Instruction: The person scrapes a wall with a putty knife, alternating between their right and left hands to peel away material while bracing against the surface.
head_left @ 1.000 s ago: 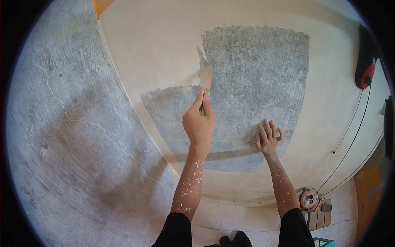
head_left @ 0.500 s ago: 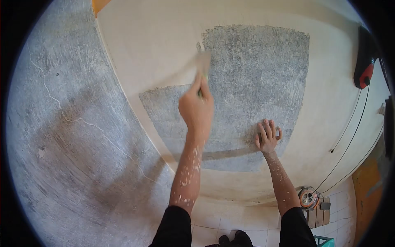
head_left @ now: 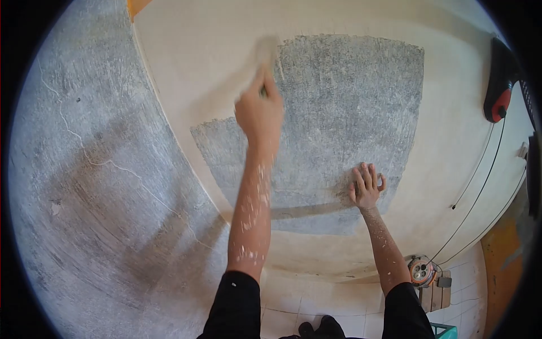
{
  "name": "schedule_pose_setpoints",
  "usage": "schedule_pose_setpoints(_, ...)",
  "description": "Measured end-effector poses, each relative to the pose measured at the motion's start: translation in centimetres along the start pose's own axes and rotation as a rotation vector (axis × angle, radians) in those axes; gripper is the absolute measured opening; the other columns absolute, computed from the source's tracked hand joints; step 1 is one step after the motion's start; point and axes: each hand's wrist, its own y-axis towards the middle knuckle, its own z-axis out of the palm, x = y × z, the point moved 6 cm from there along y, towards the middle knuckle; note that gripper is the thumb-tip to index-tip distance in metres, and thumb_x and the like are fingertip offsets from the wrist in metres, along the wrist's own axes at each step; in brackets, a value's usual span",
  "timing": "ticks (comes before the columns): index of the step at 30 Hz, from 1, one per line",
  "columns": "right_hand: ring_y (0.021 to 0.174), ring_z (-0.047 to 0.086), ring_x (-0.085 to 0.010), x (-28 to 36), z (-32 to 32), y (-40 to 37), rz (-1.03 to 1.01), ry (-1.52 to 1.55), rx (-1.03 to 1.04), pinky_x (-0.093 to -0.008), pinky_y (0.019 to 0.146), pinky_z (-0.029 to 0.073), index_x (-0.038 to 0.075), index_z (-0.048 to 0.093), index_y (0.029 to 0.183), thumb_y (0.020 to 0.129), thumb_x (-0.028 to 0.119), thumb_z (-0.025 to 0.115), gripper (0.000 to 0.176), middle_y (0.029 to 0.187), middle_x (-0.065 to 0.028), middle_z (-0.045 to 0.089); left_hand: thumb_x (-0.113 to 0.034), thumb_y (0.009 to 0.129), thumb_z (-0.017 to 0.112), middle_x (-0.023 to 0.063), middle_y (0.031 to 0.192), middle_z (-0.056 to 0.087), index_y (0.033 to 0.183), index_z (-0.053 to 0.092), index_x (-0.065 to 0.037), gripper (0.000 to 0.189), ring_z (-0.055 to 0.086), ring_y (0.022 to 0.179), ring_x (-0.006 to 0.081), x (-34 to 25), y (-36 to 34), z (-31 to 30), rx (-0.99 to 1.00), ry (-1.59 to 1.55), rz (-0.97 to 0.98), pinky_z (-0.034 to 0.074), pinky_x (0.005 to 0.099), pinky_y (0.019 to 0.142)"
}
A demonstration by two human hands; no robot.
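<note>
My left hand (head_left: pixel 259 110) is closed around a scraper (head_left: pixel 264 55), whose blade is blurred by motion against the cream paint. A bit of its greenish handle shows between my fingers. The blade is at the upper left edge of a bare grey patch (head_left: pixel 350 107) on the cream wall (head_left: pixel 197 51). Lower right on that patch, my right hand (head_left: pixel 368 185) rests with its fingers spread, holding nothing. White flecks speckle both forearms.
At the left, a grey stripped wall (head_left: pixel 107 181) with a pale crack meets the cream wall at a corner. A black and red fixture (head_left: pixel 498 90) with hanging cords is mounted at right. Below it, an orange cable reel (head_left: pixel 422 270) sits on a small wooden stool (head_left: pixel 433 296).
My left hand and the scraper have moved up and slightly left along the patch's edge, onto the cream paint. My right hand stays in place.
</note>
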Motion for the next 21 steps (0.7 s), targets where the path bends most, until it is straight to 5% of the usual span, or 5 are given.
schedule_pose_setpoints(3, 0.136, 0.043, -0.022, 0.0, 0.2, 0.0, -0.001, -0.004, 0.01, -0.0471, 0.117, 0.01, 0.023, 0.06, 0.131, 0.09, 0.037, 0.049, 0.045, 0.143, -0.0026, 0.051, -0.028, 0.097, 0.052, 0.0152, 0.084, 0.072, 0.12, 0.069, -0.014, 0.032, 0.07, 0.076, 0.0351, -3.1, 2.4, -2.4, 0.017, 0.089, 0.033, 0.055, 0.0394, 0.068)
schedule_pose_setpoints(9, 0.137, 0.042, -0.0217, 0.0, 0.0, 0.2, 0.004, 0.013, 0.002, -0.0467, 0.117, 0.009, 0.022, 0.059, 0.132, 0.09, 0.037, 0.05, 0.045, 0.144, -0.0027, 0.051, -0.026, 0.096, 0.054, 0.0175, 0.084, 0.071, 0.118, 0.068, -0.008, 0.032, 0.07, 0.08, 0.0343, 1.2, -5.0, -1.7, 0.004, 0.011, 0.129, 0.054, 0.0383, 0.07)
schedule_pose_setpoints(15, 0.137, 0.042, -0.0223, 0.3, 0.0, 0.0, 0.002, 0.023, 0.01, -0.0467, 0.117, 0.009, 0.021, 0.059, 0.132, 0.09, 0.036, 0.05, 0.046, 0.144, -0.0034, 0.051, -0.025, 0.095, 0.056, 0.0192, 0.088, 0.072, 0.117, 0.069, -0.007, 0.031, 0.07, 0.086, 0.0334, -0.2, -2.0, -1.7, 0.062, -0.049, -0.036, 0.055, 0.0367, 0.075)
schedule_pose_setpoints(21, 0.137, 0.042, -0.023, 0.1, 0.0, 0.2, -0.007, 0.015, -0.007, -0.0459, 0.117, 0.009, 0.02, 0.058, 0.134, 0.091, 0.036, 0.049, 0.047, 0.144, -0.0036, 0.051, -0.024, 0.095, 0.056, 0.0199, 0.088, 0.072, 0.115, 0.07, -0.005, 0.031, 0.07, 0.085, 0.0337, 1.2, -4.1, -1.9, -0.007, -0.032, 0.067, 0.055, 0.0369, 0.074)
